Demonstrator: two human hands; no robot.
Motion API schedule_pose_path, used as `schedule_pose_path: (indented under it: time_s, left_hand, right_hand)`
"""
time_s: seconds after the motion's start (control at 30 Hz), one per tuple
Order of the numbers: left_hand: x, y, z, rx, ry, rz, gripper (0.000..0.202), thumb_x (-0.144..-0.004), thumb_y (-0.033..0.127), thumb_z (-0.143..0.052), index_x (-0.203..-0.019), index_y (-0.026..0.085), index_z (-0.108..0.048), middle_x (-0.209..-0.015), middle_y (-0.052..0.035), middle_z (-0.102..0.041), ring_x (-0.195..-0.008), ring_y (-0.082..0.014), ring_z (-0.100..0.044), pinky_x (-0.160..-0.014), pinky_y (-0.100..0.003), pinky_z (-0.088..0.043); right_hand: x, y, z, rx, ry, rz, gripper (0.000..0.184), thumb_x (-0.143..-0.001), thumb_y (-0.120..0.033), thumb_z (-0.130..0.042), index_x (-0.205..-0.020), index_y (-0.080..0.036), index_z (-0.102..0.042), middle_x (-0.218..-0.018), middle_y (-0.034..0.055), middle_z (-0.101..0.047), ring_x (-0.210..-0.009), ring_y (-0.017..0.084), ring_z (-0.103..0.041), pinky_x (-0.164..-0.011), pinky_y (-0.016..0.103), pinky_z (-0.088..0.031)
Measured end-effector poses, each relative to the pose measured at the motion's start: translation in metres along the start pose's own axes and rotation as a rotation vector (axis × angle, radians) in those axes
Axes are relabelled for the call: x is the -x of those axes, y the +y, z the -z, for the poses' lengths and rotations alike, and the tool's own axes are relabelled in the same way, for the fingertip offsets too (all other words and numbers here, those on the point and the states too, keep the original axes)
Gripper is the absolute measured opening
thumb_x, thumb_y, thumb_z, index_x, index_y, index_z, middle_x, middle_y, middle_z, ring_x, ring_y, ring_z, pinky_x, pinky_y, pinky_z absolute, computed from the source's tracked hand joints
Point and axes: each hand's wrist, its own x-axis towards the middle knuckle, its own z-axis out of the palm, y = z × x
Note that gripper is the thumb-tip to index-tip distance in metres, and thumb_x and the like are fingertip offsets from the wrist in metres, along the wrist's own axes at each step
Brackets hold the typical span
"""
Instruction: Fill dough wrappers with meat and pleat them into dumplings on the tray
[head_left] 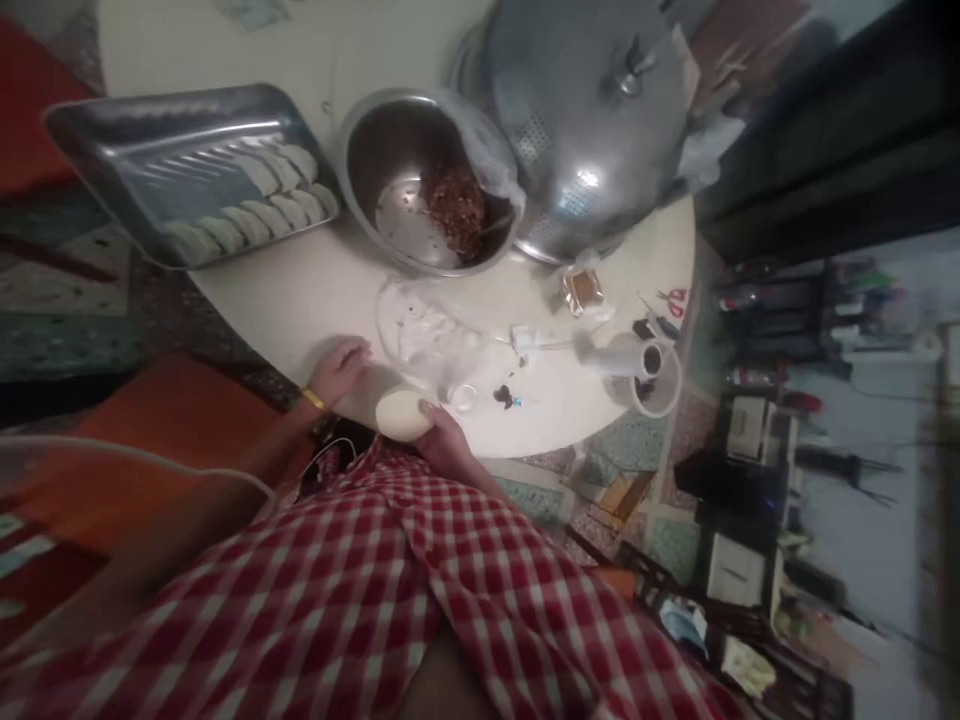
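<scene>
My right hand (444, 440) grips a pale, smooth oval piece of dough (403, 415) by its right edge, with the thumb on top. The dough is at the table's near edge, just in front of the checked shirt. To its left, my left hand (341, 370), with a yellow band at the wrist, is over the table's edge, apart from the dough. Its fingers look loosely bent and apart, with nothing visible in them. Ahead lies a clear plastic sheet (427, 335) with whitish smears. A small clear round lid or dish (463, 398) sits beside my right hand.
Beyond stand a metal tray (105, 130) with rows of dumplings (259, 215), a steel bowl (360, 200) of brown filling (454, 210), and a large lidded steamer pot (555, 80). On the right are a wrapped brown block (583, 290), a white roll (622, 360) and red-handled scissors (677, 302).
</scene>
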Motion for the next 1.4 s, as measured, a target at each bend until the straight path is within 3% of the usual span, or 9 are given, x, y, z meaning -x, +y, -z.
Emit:
schedule_pose_path:
  time_s: [0.13,0.23,0.4,0.57,0.8,0.93,1.07,1.2,1.4]
  left_hand:
    - [-0.028,0.022,0.011,-0.402,-0.126,-0.301,0.033,-0.091,0.038,-0.068,-0.119,0.02,-0.069,-0.148,-0.0115,-0.057,-0.143,-0.0335,-0.045,-0.12,-0.062,-0.029]
    - [-0.04,0.033,0.016,-0.669,-0.217,-0.471,0.027,-0.087,0.028,-0.061,-0.111,0.023,-0.074,-0.145,-0.0117,-0.061,-0.146,-0.036,-0.041,-0.122,-0.062,-0.02]
    - [-0.022,0.029,0.039,-0.946,-0.343,-0.67,0.03,-0.089,0.02,-0.051,-0.107,0.02,-0.075,-0.116,-0.0137,-0.076,-0.121,-0.035,-0.062,-0.113,-0.059,-0.033]
    - [-0.003,0.017,0.075,-0.996,-0.483,-0.817,0.027,-0.097,0.025,-0.048,-0.094,0.025,-0.075,-0.092,-0.0081,-0.078,-0.094,-0.0282,-0.068,-0.094,-0.048,-0.044]
    - [-0.032,0.032,0.121,-0.9,-0.65,-0.899,0.035,-0.102,0.036,-0.041,-0.104,0.025,-0.074,-0.099,-0.0078,-0.077,-0.09,-0.0255,-0.069,-0.086,-0.041,-0.05]
    - [-0.043,0.045,0.107,-0.876,-0.707,-0.926,0.036,-0.103,0.035,-0.04,-0.118,0.026,-0.07,-0.116,-0.0096,-0.074,-0.106,-0.027,-0.068,-0.099,-0.042,-0.051]
    - [-0.053,0.052,0.08,-0.898,-0.644,-0.902,0.04,-0.102,0.038,-0.041,-0.131,0.025,-0.064,-0.118,-0.0124,-0.071,-0.11,-0.0315,-0.066,-0.101,-0.048,-0.051]
    - [-0.073,0.054,0.064,-0.97,-0.595,-0.991,0.045,-0.102,0.043,-0.036,-0.134,0.022,-0.06,-0.117,-0.0131,-0.069,-0.109,-0.0328,-0.064,-0.099,-0.049,-0.051]
    - [-0.105,0.055,0.044,-1.134,-0.546,-1.214,0.049,-0.103,0.045,-0.029,-0.129,0.023,-0.064,-0.119,-0.0131,-0.065,-0.113,-0.0338,-0.061,-0.099,-0.049,-0.049]
  right_hand:
    - [-0.015,0.007,-0.008,-0.11,0.066,0.1,0.036,-0.07,-0.045,-0.078,-0.095,-0.022,-0.065,-0.094,0.0046,-0.076,-0.092,0.023,-0.073,-0.06,0.028,-0.063]
    - [-0.031,0.005,-0.019,-0.196,0.082,0.168,0.027,-0.074,-0.04,-0.075,-0.093,-0.023,-0.067,-0.087,0.0017,-0.074,-0.075,0.016,-0.069,-0.045,0.019,-0.051]
    - [-0.059,-0.005,-0.052,-0.264,0.096,0.233,0.024,-0.078,-0.039,-0.075,-0.093,-0.022,-0.069,-0.088,0.0014,-0.074,-0.076,0.015,-0.069,-0.054,0.02,-0.054]
    - [-0.081,0.005,-0.073,-0.241,0.193,0.226,0.035,-0.075,-0.046,-0.078,-0.096,-0.02,-0.069,-0.081,0.0023,-0.074,-0.075,0.018,-0.07,-0.054,0.024,-0.056]
    - [-0.085,0.027,-0.073,-0.143,0.421,0.199,0.025,-0.075,-0.038,-0.079,-0.093,-0.022,-0.073,-0.089,-0.0007,-0.076,-0.087,0.018,-0.07,-0.088,0.033,-0.06]
    - [-0.072,0.034,-0.071,-0.047,0.516,0.286,0.039,-0.079,-0.035,-0.078,-0.116,-0.027,-0.071,-0.12,-0.0006,-0.073,-0.12,0.022,-0.064,-0.115,0.044,-0.045]
    - [-0.047,0.048,-0.065,0.254,0.627,0.573,0.062,-0.083,-0.032,-0.076,-0.141,-0.036,-0.056,-0.154,-0.0007,-0.053,-0.145,0.025,-0.048,-0.125,0.051,-0.033]
    - [-0.043,0.066,-0.052,0.424,0.687,0.844,0.039,-0.09,-0.028,-0.066,-0.129,-0.034,-0.067,-0.143,0.0009,-0.063,-0.136,0.025,-0.056,-0.121,0.05,-0.038]
    - [-0.084,0.087,-0.027,0.51,0.78,1.074,0.021,-0.088,-0.023,-0.061,-0.1,-0.03,-0.076,-0.114,0.0032,-0.072,-0.117,0.025,-0.062,-0.116,0.047,-0.043]
